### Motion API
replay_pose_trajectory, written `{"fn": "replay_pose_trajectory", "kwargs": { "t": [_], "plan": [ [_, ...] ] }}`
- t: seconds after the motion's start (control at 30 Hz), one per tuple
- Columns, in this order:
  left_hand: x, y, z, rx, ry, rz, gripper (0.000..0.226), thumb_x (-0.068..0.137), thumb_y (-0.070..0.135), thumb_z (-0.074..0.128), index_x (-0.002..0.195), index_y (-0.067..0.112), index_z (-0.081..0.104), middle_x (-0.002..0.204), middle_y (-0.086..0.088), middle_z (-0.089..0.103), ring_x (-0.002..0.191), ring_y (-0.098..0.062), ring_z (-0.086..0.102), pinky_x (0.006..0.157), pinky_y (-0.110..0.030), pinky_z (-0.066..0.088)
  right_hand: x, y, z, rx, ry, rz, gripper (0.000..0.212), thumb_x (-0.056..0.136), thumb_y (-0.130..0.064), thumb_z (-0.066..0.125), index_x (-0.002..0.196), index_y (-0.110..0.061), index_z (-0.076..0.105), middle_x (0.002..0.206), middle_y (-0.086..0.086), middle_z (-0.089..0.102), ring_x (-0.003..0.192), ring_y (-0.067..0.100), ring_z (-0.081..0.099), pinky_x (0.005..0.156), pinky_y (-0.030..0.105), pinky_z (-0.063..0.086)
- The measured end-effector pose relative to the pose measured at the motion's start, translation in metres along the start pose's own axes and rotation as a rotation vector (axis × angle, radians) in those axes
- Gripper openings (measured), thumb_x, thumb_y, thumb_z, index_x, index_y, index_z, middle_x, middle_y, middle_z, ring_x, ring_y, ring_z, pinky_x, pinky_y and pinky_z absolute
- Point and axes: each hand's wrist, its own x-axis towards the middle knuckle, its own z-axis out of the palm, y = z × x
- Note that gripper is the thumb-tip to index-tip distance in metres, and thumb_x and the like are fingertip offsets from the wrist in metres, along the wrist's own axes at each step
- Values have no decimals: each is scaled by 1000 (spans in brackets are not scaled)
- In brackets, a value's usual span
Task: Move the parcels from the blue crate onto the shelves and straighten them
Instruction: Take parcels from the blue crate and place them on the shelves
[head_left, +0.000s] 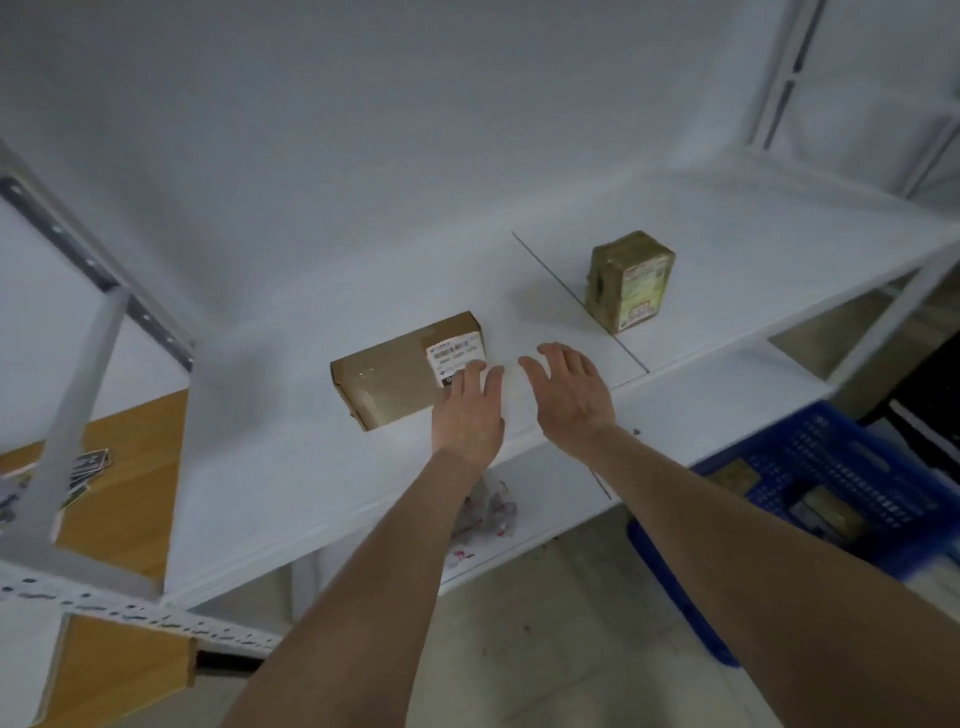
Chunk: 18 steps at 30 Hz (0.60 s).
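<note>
A flat brown cardboard parcel (395, 371) with a white label lies on the white shelf (270, 467), left of centre. My left hand (467, 410) rests with straight fingers on the parcel's near right corner. My right hand (569, 392) hovers open just right of the parcel, apart from it, holding nothing. A smaller tape-wrapped parcel (628, 283) stands upright further right, beyond the seam in the shelf board. The blue crate (841, 467) sits on the floor at the lower right, with at least one brown parcel inside.
A lower shelf (545, 519) holds a crumpled plastic-wrapped packet (488, 512). Grey metal uprights (78, 374) frame the rack on the left. A wooden surface (135, 467) with several cards lies behind them. A white wall backs the shelf.
</note>
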Motion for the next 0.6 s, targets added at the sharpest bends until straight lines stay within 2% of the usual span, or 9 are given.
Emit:
{"fn": "replay_pose_trajectory", "kwargs": {
  "t": [0.1, 0.23, 0.5, 0.6],
  "plan": [
    [-1, 43, 15, -8, -71, 100, 63, 86, 16, 57, 143, 18, 28, 146, -8, 28, 129, -25, 36, 99, -34, 38, -35, 39, 8, -8, -80, 80, 72, 87, -14, 60, 148, -20, 21, 154, 10, 18, 143, 28, 16, 118, 38, 14],
    [-5, 107, 37, -5, -165, 211, 59, 89, 13, 52, 143, 16, 29, 145, -10, 29, 125, -24, 37, 94, -32, 38, -82, 89, 19, 6, -156, 198, 66, 92, -17, 51, 150, -19, 19, 155, 11, 16, 143, 29, 15, 117, 38, 15],
    [-17, 249, 81, -30, -306, 318, 63, 87, 14, 54, 144, 14, 28, 146, -12, 28, 126, -26, 36, 92, -35, 39, -169, 203, 46, 110, -229, 363, 62, 91, -19, 55, 145, -17, 27, 151, 12, 23, 141, 29, 19, 113, 39, 25],
    [-18, 313, 101, -31, -358, 318, 60, 87, 16, 55, 142, 15, 30, 144, -11, 30, 124, -26, 38, 87, -35, 41, -202, 260, 55, 174, -253, 424, 63, 87, -25, 62, 142, -18, 31, 148, 10, 27, 139, 29, 22, 109, 40, 31]
  ]
}}
